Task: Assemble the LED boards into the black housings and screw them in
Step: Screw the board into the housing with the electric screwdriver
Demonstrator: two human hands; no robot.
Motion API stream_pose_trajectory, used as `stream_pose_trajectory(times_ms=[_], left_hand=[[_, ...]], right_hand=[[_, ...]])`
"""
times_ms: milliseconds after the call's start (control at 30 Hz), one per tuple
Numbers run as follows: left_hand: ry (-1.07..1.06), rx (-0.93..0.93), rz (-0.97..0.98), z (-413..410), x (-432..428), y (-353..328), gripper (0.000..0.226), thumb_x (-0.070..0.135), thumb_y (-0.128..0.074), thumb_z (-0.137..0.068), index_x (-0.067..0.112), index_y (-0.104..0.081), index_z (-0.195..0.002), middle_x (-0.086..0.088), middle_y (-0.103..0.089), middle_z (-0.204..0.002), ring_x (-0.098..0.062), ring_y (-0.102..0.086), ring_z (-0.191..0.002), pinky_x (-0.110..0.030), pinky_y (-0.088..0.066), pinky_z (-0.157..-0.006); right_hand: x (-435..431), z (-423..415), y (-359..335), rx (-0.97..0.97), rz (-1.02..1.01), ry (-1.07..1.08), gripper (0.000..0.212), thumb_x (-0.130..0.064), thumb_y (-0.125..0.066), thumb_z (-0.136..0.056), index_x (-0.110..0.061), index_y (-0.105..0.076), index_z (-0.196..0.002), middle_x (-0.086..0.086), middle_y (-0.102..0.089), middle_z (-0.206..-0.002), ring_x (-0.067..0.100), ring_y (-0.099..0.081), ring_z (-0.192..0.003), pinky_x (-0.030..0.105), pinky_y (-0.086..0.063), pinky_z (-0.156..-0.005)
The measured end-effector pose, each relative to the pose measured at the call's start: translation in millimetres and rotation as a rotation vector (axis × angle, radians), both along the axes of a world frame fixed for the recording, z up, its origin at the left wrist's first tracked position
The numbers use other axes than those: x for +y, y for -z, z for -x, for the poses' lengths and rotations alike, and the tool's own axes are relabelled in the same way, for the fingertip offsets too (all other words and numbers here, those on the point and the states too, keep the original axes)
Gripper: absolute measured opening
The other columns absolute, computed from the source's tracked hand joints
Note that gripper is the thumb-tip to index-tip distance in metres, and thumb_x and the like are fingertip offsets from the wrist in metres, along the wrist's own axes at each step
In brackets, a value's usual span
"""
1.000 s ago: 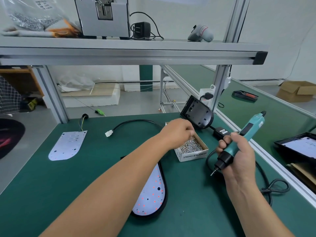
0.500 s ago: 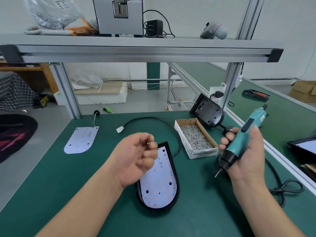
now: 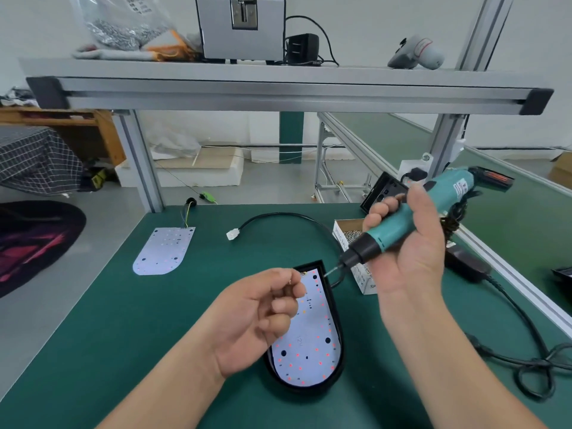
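Versus half a second back, the teal screwdriver [image 3: 411,218] is being swung in from the right. Its bit is now being aimed down-left at the top right corner of the black housing [image 3: 336,311], where before it was being held off beside the box. It's being gripped by the right hand [image 3: 408,243], with the fingers and thumb wrapped round the smooth plastic barrel. The left hand [image 3: 263,317] is still being held over the upper end of the LED board [image 3: 309,345]. Its fingers are curled in, and a tiny shiny screw [image 3: 290,281] is being pinched between thumb and forefinger. A second ago that hand was being dipped into the cardboard box [image 3: 340,232].

The board is a flat white plate, square at one end and rounded at the other, dotted with red spots and a few dark holes. It's being cradled in the glossy housing of the same shape, flat on the matte green mat [image 3: 123,335].

Counting up, two boards are being shown: the seated one, and a bare board [image 3: 164,250] well apart at far left with thin wires at its top. There are two housings too, with the second housing [image 3: 383,193] being propped up behind the box, half hidden by the right hand. That leaves one screwdriver, one open box of loose silvery screws, and one black cable [image 3: 278,215] ending in a white plug.
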State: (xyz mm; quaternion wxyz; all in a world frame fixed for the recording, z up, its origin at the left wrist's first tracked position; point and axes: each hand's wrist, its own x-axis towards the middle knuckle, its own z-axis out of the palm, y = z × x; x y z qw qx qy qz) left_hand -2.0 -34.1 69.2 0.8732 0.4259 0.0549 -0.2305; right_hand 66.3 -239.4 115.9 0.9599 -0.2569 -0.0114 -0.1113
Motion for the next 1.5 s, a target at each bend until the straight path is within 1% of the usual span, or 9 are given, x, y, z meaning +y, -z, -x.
stream_pose_trajectory(times_ms=[200,333,467,567,767,900,1000,1133,1500], left_hand=[[0.052,-0.052,-0.043,3,-4,0,0.017,0.016,-0.066,-0.093,0.007,-0.079,-0.097,-0.011,-0.066,-0.092,-0.010,-0.045,-0.062,-0.017,-0.034,-0.042],[0.055,-0.076,-0.054,6,-7,2,0.017,0.012,-0.067,-0.094,0.005,-0.081,-0.100,-0.013,-0.067,-0.093,-0.010,-0.046,-0.062,-0.017,-0.033,-0.043],[0.026,-0.103,-0.071,6,-8,4,0.006,0.006,-0.079,-0.089,0.006,-0.079,-0.095,-0.010,-0.066,-0.090,-0.008,-0.043,-0.059,-0.015,-0.032,-0.041],[0.020,-0.162,-0.135,6,-7,4,0.013,0.017,-0.083,-0.083,0.010,-0.074,-0.088,-0.006,-0.065,-0.087,-0.007,-0.039,-0.058,-0.015,-0.031,-0.040],[0.022,-0.236,-0.262,6,-5,5,0.017,0.022,-0.083,-0.087,0.008,-0.077,-0.093,-0.009,-0.066,-0.089,-0.010,-0.030,-0.059,-0.015,-0.029,-0.043],[0.011,-0.239,-0.267,4,-3,8,0.014,0.017,-0.077,-0.090,0.006,-0.079,-0.099,-0.011,-0.067,-0.091,-0.012,-0.026,-0.061,-0.015,-0.028,-0.043],[0.019,-0.251,-0.279,2,-1,9,0.010,0.014,-0.078,-0.092,0.007,-0.080,-0.099,-0.012,-0.067,-0.092,-0.012,-0.025,-0.060,-0.016,-0.028,-0.043],[0.046,-0.277,-0.345,3,-2,12,0.014,0.016,-0.076,-0.088,0.007,-0.080,-0.099,-0.011,-0.069,-0.090,-0.012,-0.026,-0.056,-0.016,-0.028,-0.043],[0.073,-0.316,-0.410,7,-7,15,0.011,0.018,-0.074,-0.091,0.012,-0.081,-0.096,-0.010,-0.069,-0.092,-0.011,-0.026,-0.055,-0.017,-0.027,-0.045]], right_hand=[[7,1,19,-0.011,0.019,-0.053,0.015,-0.023,-0.068,-0.097,-0.015,-0.059,-0.088,0.001,-0.057,-0.078,0.013,-0.053,-0.062,0.021,-0.047,-0.053],[0,8,21,-0.045,0.023,-0.038,0.012,-0.023,-0.068,-0.097,-0.014,-0.064,-0.091,0.001,-0.060,-0.081,0.013,-0.056,-0.065,0.022,-0.047,-0.054],[-5,9,21,-0.059,0.087,-0.021,0.006,-0.020,-0.066,-0.100,-0.016,-0.064,-0.097,0.001,-0.068,-0.091,0.011,-0.057,-0.065,0.022,-0.048,-0.056],[-5,10,21,-0.068,0.143,-0.002,0.006,-0.019,-0.068,-0.098,-0.017,-0.062,-0.097,0.000,-0.065,-0.089,0.010,-0.052,-0.063,0.022,-0.047,-0.057],[-10,13,21,-0.110,0.062,-0.120,0.022,-0.021,-0.059,-0.103,-0.009,-0.062,-0.120,0.005,-0.059,-0.097,0.015,-0.053,-0.076,0.026,-0.049,-0.073],[-7,15,20,-0.094,0.066,-0.079,0.015,-0.021,-0.067,-0.099,-0.013,-0.068,-0.111,0.005,-0.063,-0.097,0.016,-0.065,-0.083,0.030,-0.059,-0.080],[-6,17,20,-0.055,0.104,-0.025,0.010,-0.026,-0.071,-0.098,-0.017,-0.066,-0.100,0.005,-0.068,-0.093,0.017,-0.072,-0.081,0.028,-0.061,-0.071],[-9,17,20,-0.057,0.050,-0.039,0.010,-0.021,-0.064,-0.101,-0.017,-0.057,-0.095,0.003,-0.060,-0.085,0.009,-0.050,-0.059,0.020,-0.047,-0.055],[-7,17,21,-0.115,0.030,-0.033,0.010,-0.017,-0.058,-0.099,-0.016,-0.058,-0.089,0.002,-0.055,-0.081,0.010,-0.044,-0.058,0.021,-0.042,-0.053]])
